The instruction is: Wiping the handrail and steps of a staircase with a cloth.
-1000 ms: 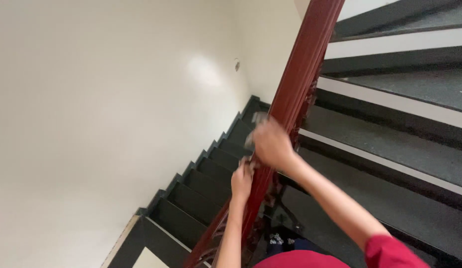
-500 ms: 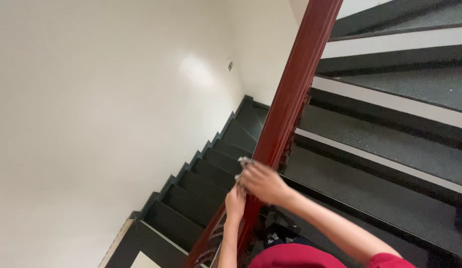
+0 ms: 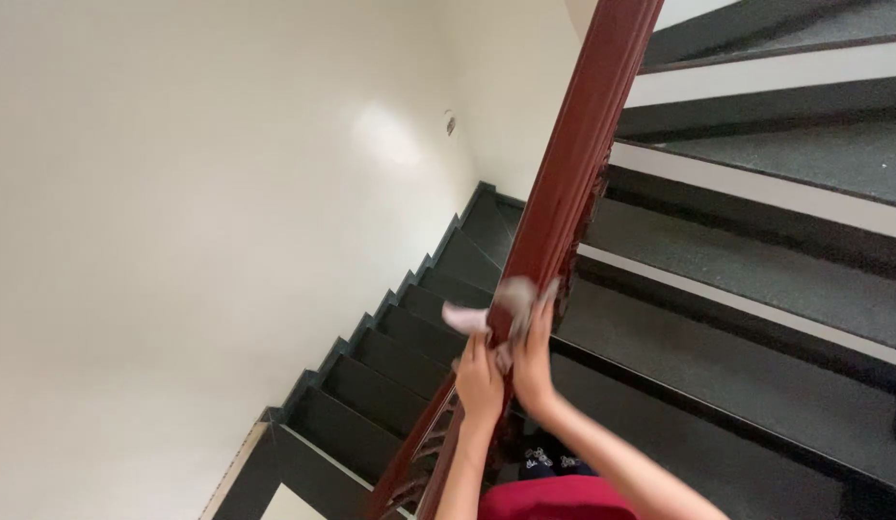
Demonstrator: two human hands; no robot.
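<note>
A bare cream wall [image 3: 178,212] fills the left of the frame, bordering dark stairs [image 3: 390,356] that descend at lower centre. Just right of them, the left hand [image 3: 481,380] and right hand [image 3: 531,364] press a pale cloth [image 3: 501,300] against the red-brown wooden handrail [image 3: 573,183], both closed around rail and cloth. Grey steps [image 3: 756,279] with white edges climb at the right, unobstructed.
</note>
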